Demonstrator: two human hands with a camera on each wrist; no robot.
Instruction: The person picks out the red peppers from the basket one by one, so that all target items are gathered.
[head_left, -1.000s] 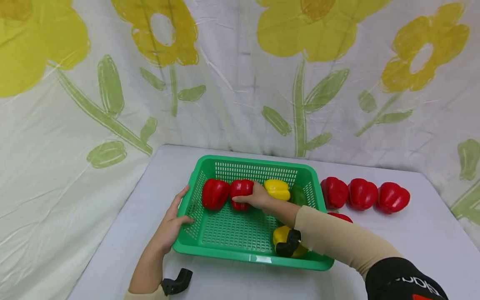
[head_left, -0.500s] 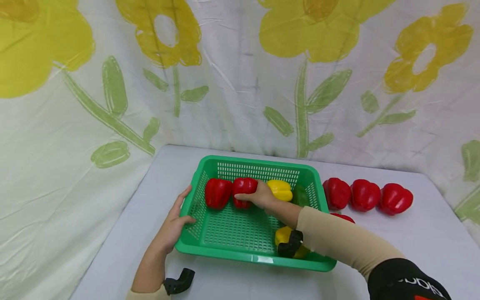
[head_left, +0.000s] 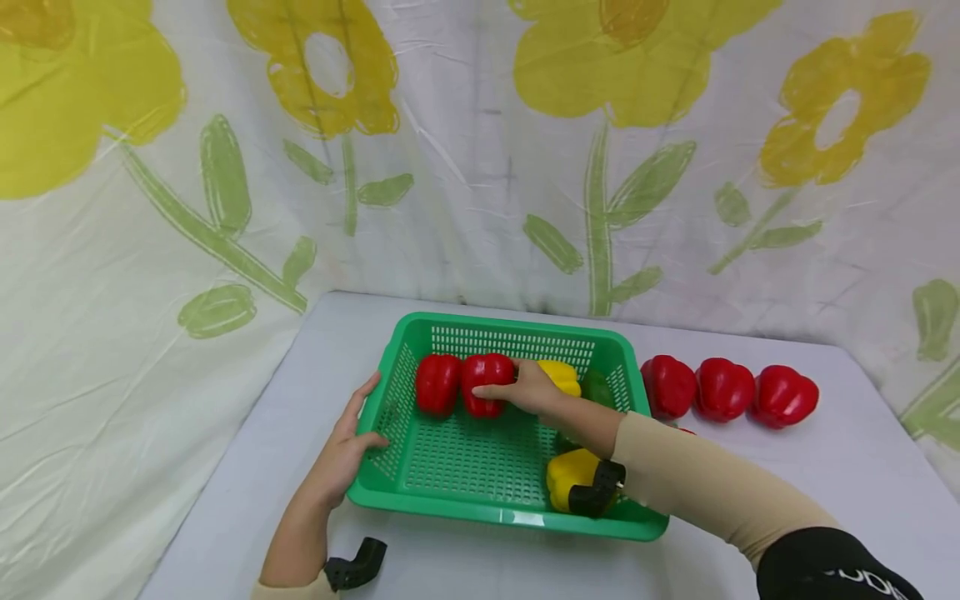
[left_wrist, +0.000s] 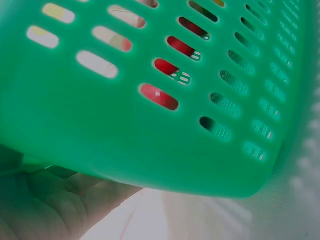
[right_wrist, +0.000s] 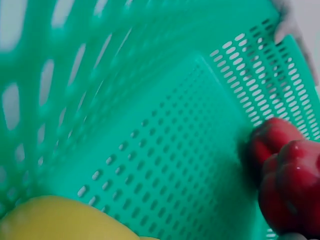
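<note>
My right hand (head_left: 532,387) reaches into a green plastic basket (head_left: 480,515) and grips a red bell pepper (head_left: 489,372), thumb at its front. Another red bell pepper (head_left: 437,385) sits just left of it. My left hand (head_left: 337,454) holds the basket's left side, thumb over the rim and fingers along the outside. In the left wrist view, the left palm (left_wrist: 60,205) shows below the basket wall (left_wrist: 125,150). The right wrist view has the two red peppers at the right edge; the right hand is almost wholly out of that picture.
Yellow bell peppers lie in the basket's right part, one at the back (head_left: 558,372) and one in front (head_left: 570,477). A green vegetable (head_left: 596,387) is by the right wall. Outside, red bell peppers (head_left: 723,389) stand in a row on the white table (head_left: 810,467).
The right forearm has shifted slightly right, covering more of the back yellow pepper. The held red pepper shows a little larger, and the left red pepper looks narrower. The left hand keeps its hold.
</note>
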